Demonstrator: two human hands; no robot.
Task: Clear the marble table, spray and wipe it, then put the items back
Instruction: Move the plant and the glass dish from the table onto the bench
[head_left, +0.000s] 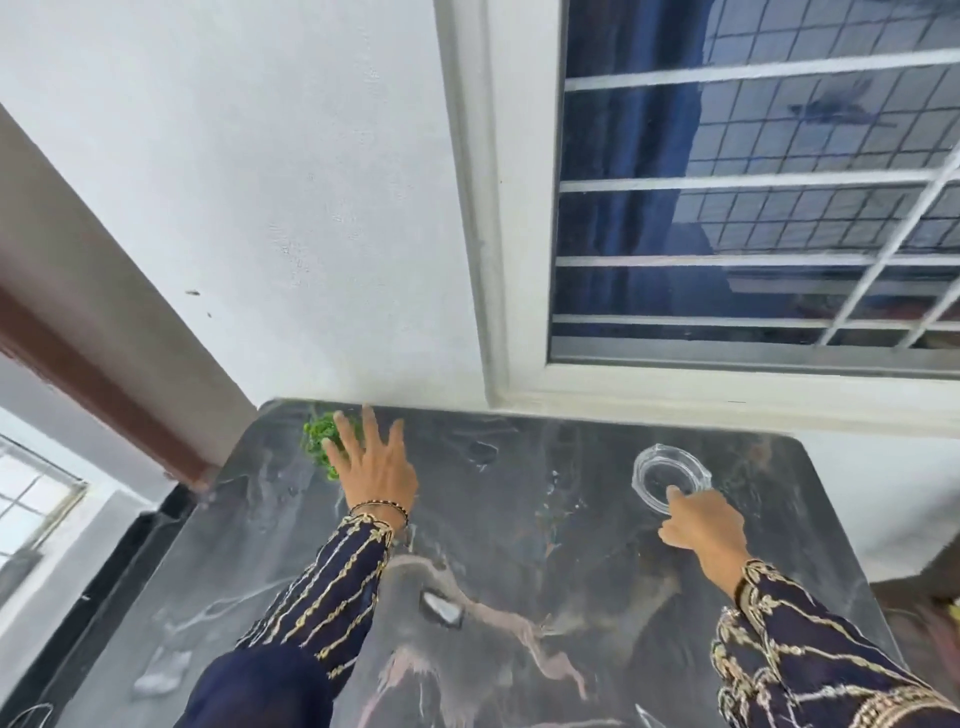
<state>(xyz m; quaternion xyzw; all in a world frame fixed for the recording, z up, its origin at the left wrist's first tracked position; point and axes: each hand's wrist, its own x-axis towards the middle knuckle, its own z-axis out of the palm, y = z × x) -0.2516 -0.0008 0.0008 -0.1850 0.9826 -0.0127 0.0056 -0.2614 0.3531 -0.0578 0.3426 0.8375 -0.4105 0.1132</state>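
From the head camera, a dark marble counter (509, 561) with pale pinkish veins runs up to a white wall (291, 208) and a barred window (753, 182). The left hand (376, 470) reaches to the far left corner, fingers (370, 423) spread apart, just in front of a small green plant (317, 441) that it partly hides; whether it touches the plant cannot be told. The right hand (706, 525) lies at the far right part of the counter, its fingertips on the near rim of a clear glass ashtray (670, 475) that sits on the marble; the other fingers are curled under, and no firm grip shows. Both arms wear dark blue sleeves (332, 597) with gold embroidery, and a bracelet (379, 506) circles the left wrist.
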